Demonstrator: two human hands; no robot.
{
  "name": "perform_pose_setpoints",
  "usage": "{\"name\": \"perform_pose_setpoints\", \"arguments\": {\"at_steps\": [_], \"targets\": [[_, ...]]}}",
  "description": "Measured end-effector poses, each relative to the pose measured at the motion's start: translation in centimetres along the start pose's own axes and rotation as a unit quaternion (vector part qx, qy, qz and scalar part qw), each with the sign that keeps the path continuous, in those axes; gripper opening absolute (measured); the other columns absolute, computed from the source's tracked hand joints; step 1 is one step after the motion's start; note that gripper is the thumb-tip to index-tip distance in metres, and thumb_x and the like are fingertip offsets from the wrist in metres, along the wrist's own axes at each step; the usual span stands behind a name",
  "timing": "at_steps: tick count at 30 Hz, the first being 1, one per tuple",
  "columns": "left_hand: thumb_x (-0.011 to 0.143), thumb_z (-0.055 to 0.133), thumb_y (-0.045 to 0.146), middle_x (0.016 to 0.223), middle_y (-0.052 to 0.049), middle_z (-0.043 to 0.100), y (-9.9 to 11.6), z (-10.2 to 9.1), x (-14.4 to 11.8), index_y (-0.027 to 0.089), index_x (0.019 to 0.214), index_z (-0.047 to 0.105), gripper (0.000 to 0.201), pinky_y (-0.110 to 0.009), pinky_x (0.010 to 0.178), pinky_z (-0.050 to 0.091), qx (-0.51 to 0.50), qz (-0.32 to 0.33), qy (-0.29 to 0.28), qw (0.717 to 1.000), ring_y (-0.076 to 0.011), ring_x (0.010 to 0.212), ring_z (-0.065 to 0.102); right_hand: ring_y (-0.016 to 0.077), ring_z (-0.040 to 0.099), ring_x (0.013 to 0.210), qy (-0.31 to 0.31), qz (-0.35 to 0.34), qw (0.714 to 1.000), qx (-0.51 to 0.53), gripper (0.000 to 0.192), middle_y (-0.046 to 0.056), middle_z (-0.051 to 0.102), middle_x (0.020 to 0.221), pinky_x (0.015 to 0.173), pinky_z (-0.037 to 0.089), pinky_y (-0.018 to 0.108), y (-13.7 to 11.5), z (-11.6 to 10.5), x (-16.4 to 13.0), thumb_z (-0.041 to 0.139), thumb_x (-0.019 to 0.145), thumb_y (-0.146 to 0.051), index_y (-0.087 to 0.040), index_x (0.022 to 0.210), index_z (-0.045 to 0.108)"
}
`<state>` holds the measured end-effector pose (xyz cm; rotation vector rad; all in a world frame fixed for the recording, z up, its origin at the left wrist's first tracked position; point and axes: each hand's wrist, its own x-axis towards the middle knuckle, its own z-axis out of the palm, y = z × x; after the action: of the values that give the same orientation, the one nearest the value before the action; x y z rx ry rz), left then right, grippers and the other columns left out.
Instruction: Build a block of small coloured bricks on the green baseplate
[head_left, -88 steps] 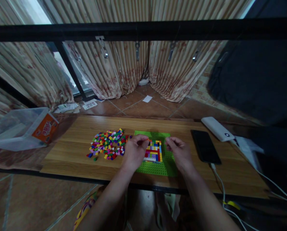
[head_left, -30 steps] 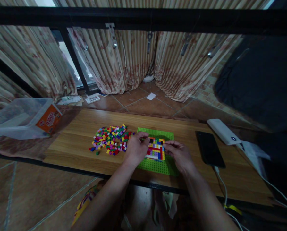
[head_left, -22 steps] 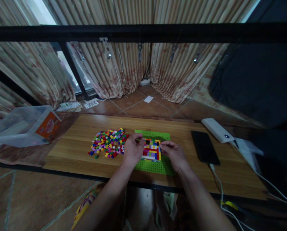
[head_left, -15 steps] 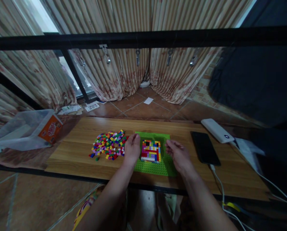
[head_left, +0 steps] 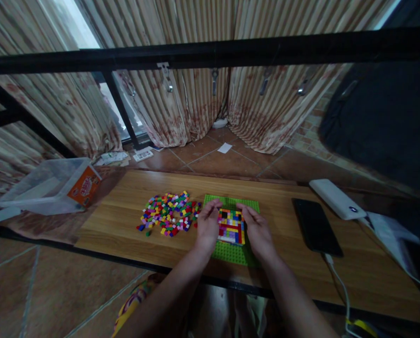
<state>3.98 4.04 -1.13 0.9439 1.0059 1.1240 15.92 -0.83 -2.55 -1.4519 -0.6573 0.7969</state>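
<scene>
Counts on and around the wooden table [head_left: 301, 277]

On the wooden table: one green baseplate [head_left: 231, 253] carrying one block of fitted coloured bricks [head_left: 231, 226], with two hands upon it, the left hand [head_left: 207, 226] and the right hand [head_left: 257, 232]; one heap of loose bricks [head_left: 168, 218], too many to count; one black phone [head_left: 315, 226]; one white power bank [head_left: 337, 198]. Off its left end, one clear plastic box [head_left: 51, 186].
</scene>
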Motion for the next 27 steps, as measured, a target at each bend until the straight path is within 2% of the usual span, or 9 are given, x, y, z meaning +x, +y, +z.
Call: {"name": "perform_pose_setpoints", "arguments": {"at_steps": [4,8,15,18,21,24,27], "targets": [[0.078,0.055,0.017,0.101,-0.006,0.071,-0.4,0.4,-0.1,0.017,0.097,0.068,0.023,-0.033,0.095,0.045,-0.003,0.009,-0.005,1.000,-0.0186,0.098,0.063,0.0256,0.063,0.106,-0.007,0.010,1.000,0.018,0.043,0.006,0.071,0.113,0.094,0.046,0.041,0.5,0.1,0.0,0.063,0.076,-0.057,-0.024,0.102,0.073],[0.082,0.049,0.015,0.097,-0.007,0.070,-1.0,1.4,0.0,0.016,0.092,0.067,0.021,-0.032,0.092,0.047,0.015,0.025,-0.001,1.000,-0.0174,0.095,0.063,0.0257,0.065,0.103,0.017,0.021,0.999,0.033,0.044,0.007,0.071,0.114,0.088,0.050,0.040,0.5,0.0,0.1,0.066,0.073,-0.055,-0.023,0.103,0.072],[0.084,0.044,0.012,0.092,-0.007,0.070,-1.4,2.5,0.6,0.016,0.095,0.067,0.026,-0.029,0.084,0.050,0.035,0.021,0.002,0.999,-0.0155,0.086,0.063,0.0231,0.069,0.083,0.025,0.048,0.998,-0.007,0.050,0.010,0.072,0.111,0.072,0.054,0.035,0.1,-0.4,0.9,0.067,0.071,-0.055,-0.020,0.107,0.070],[0.085,0.042,0.013,0.092,-0.007,0.070,-1.7,2.8,0.6,0.016,0.096,0.067,0.027,-0.029,0.080,0.051,0.042,0.008,0.003,0.999,-0.0152,0.083,0.064,0.0233,0.069,0.082,0.036,0.052,0.998,-0.030,0.053,0.011,0.071,0.112,0.067,0.054,0.033,0.2,-0.5,1.0,0.067,0.070,-0.055,-0.019,0.109,0.070],[0.088,0.040,0.016,0.096,-0.008,0.071,-1.8,3.0,0.3,0.017,0.100,0.067,0.030,-0.029,0.080,0.052,0.070,0.018,-0.009,0.997,-0.0161,0.085,0.065,0.0238,0.069,0.086,0.028,0.049,0.997,-0.046,0.053,0.010,0.070,0.114,0.070,0.054,0.034,0.3,-0.8,1.0,0.066,0.072,-0.055,-0.019,0.111,0.069],[0.090,0.040,0.020,0.102,-0.009,0.071,-0.6,2.0,0.2,0.018,0.107,0.066,0.031,-0.032,0.087,0.051,0.169,0.071,-0.027,0.983,-0.0191,0.092,0.065,0.0240,0.068,0.090,0.025,0.030,0.997,-0.061,0.052,0.009,0.070,0.114,0.073,0.054,0.034,0.6,-1.3,1.1,0.062,0.075,-0.056,-0.020,0.111,0.069],[0.088,0.042,0.020,0.105,-0.011,0.070,1.7,-0.9,1.0,0.017,0.108,0.067,0.032,-0.036,0.094,0.048,0.322,0.149,-0.028,0.935,-0.0232,0.099,0.064,0.0241,0.068,0.091,0.036,0.018,0.995,-0.093,0.051,0.008,0.071,0.110,0.074,0.053,0.035,0.7,-1.9,1.0,0.059,0.077,-0.056,-0.019,0.110,0.070]]}}
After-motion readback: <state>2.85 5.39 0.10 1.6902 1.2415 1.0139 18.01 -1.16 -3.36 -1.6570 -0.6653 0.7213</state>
